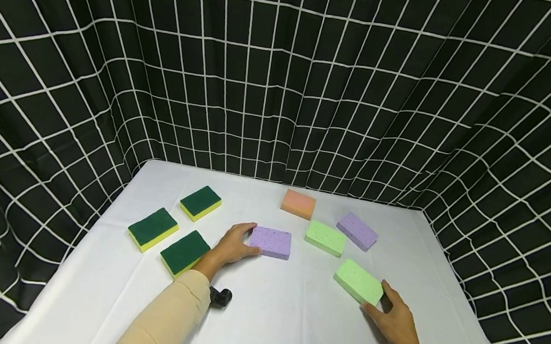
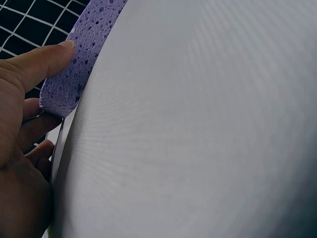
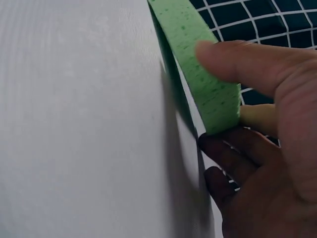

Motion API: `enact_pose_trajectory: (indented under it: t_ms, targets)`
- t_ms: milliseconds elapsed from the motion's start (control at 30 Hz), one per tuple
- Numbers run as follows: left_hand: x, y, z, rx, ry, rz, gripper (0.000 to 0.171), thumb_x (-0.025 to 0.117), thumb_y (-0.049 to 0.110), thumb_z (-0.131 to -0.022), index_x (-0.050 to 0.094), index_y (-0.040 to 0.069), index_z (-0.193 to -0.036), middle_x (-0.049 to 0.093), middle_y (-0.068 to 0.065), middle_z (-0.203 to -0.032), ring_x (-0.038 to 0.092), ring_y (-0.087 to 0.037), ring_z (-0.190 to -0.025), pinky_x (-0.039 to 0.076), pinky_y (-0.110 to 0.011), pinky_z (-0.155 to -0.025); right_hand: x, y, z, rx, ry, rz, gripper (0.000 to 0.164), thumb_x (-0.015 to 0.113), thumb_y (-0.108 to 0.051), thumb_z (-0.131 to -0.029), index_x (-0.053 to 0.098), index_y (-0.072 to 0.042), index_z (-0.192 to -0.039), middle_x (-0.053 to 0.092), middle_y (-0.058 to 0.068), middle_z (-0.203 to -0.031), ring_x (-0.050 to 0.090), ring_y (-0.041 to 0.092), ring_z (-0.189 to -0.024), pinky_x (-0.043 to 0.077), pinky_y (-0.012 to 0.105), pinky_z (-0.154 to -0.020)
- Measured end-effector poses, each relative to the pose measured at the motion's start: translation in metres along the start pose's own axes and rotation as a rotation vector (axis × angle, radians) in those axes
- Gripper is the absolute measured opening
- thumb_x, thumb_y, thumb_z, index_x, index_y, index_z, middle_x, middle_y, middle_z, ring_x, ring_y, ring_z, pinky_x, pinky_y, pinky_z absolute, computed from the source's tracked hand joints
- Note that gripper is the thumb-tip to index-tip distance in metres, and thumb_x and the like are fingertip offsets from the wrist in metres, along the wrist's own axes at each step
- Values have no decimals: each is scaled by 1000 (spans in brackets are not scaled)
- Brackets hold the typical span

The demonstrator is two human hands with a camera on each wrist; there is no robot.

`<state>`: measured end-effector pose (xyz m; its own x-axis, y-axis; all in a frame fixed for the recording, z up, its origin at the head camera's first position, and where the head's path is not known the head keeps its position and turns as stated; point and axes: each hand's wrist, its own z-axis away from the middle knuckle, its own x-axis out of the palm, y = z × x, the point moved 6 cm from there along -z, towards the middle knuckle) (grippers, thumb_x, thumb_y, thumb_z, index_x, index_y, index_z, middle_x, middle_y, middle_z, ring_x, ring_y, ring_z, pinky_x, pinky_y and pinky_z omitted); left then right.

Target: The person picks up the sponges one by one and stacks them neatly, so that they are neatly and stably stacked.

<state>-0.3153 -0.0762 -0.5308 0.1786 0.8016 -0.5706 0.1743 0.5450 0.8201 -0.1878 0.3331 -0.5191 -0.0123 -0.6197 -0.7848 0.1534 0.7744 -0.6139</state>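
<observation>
My left hand (image 1: pixel 234 244) holds a purple sponge (image 1: pixel 271 242) by its left end, thumb on the near long side and fingers at the far side. In the left wrist view the thumb presses the pitted side of that purple sponge (image 2: pixel 81 59). A light green sponge (image 1: pixel 358 282) is pinched at its right end by my right hand (image 1: pixel 395 319). The right wrist view shows this green sponge (image 3: pixel 198 64) tilted, a narrow shadowed gap between it and the cloth. Another light green sponge (image 1: pixel 325 238) lies just behind it.
Three green-and-yellow scouring sponges (image 1: pixel 153 228) lie at the left, one partly behind my left forearm. An orange sponge (image 1: pixel 298 204) and a second purple sponge (image 1: pixel 357 231) lie at the back right. Black gridded curtains (image 1: pixel 272 85) surround the white-covered table (image 1: pixel 273 323).
</observation>
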Motion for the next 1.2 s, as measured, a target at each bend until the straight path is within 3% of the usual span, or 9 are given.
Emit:
enact_pose_trajectory:
  t_ms: [200, 300, 433, 533, 767, 1200]
  targets:
    - [0, -1, 0, -9, 0, 8, 75, 84, 25, -77, 49, 10, -141, 43, -17, -143, 34, -37, -134, 27, -50, -108, -10, -3, 6, -43, 89, -62, 90, 77, -35, -83, 29, 9, -146, 45, 36, -133, 46, 49, -119, 41, 55, -95]
    - [0, -1, 0, -7, 2, 8, 74, 84, 25, -76, 50, 10, -141, 43, -18, -143, 35, -37, -133, 28, -50, -107, -15, -4, 9, -50, 121, -91, 89, 78, -34, -83, 31, 8, -146, 52, 34, -126, 55, 44, -111, 48, 40, -87]
    - [0, -2, 0, -8, 0, 7, 74, 84, 25, -76, 50, 10, -141, 42, -18, -143, 34, -37, -134, 28, -51, -107, -24, -8, 11, -84, 164, -140, 85, 78, -30, -83, 33, 7, -145, 47, 33, -133, 52, 42, -115, 43, 16, -83]
    - [1, -2, 0, -13, -3, 8, 75, 84, 26, -76, 49, 10, -141, 42, -18, -144, 34, -37, -134, 27, -51, -107, -30, -13, 11, -119, 201, -173, 83, 79, -26, -83, 35, 8, -145, 45, 30, -137, 51, 37, -115, 37, 7, -82]
    - [1, -3, -1, -5, -1, 6, 75, 84, 26, -76, 50, 10, -140, 42, -18, -143, 34, -37, -134, 27, -51, -107, -45, -31, 15, -216, 292, -185, 79, 81, -18, -80, 40, 8, -142, 49, 26, -134, 47, 1, -104, 37, 6, -84]
    - [2, -4, -1, -1, 0, 3, 75, 84, 27, -76, 50, 9, -141, 43, -17, -143, 34, -37, -134, 27, -50, -108, -64, -61, 24, -321, 368, -176, 79, 83, -4, -74, 43, 5, -142, 52, 20, -131, 42, -10, -104, 33, 4, -87]
